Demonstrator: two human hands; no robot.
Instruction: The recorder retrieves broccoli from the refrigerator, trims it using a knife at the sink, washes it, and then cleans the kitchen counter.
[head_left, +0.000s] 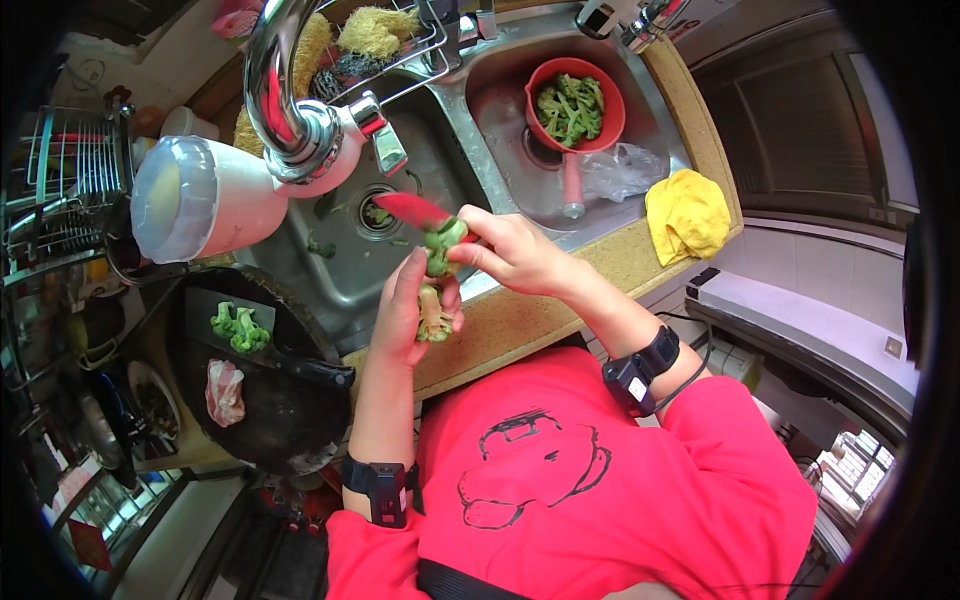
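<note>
My left hand (397, 311) grips a broccoli stalk (433, 315), its pale stem end pointing down toward my body. My right hand (517, 251) holds a red-bladed knife (409, 209), whose handle is mostly hidden in my fingers. The blade lies against the upper part of the broccoli and extends over the left sink basin (337, 289). Green trimmings (321, 246) lie in that basin, some around the drain (377, 213). In the right basin (491, 112), a red plastic ladle-like strainer or bowl (621, 124) contains cut broccoli (574, 109).
Left of the sink, a round dark chopping board (281, 427) bears a cleaver (202, 307), broccoli florets (250, 332) and raw meat (225, 392). The faucet (274, 90) with its filter (210, 199) overhangs the left basin. A yellow cloth (686, 217) sits on the counter edge.
</note>
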